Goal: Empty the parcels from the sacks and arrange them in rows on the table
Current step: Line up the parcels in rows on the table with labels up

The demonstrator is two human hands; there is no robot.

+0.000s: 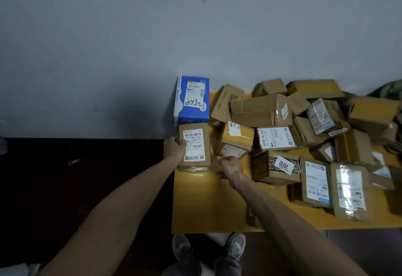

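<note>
The parcels are seen out on the desk (206,206), so the emptying is judged largely done. Only a dark green cloth (391,93) at the far right edge, possibly a sack, is in view.

The arranging is judged barely begun. A blue box (191,99) is stood at the far left corner against the wall. A brown parcel (193,145) is set just near it, touching or almost so, as the start of a row. The rest is left in a loose pile (304,128) across the right of the desk, with boxes tilted and overlapping.

The parcel is a taped cardboard box, laid flat at the left edge with its white label upward. Its left side is gripped by the left hand (174,148), the fingers curled round the edge. The right hand (230,164) is held just beside its near right corner with curled fingers; whether anything is touched or held cannot be told.
</note>
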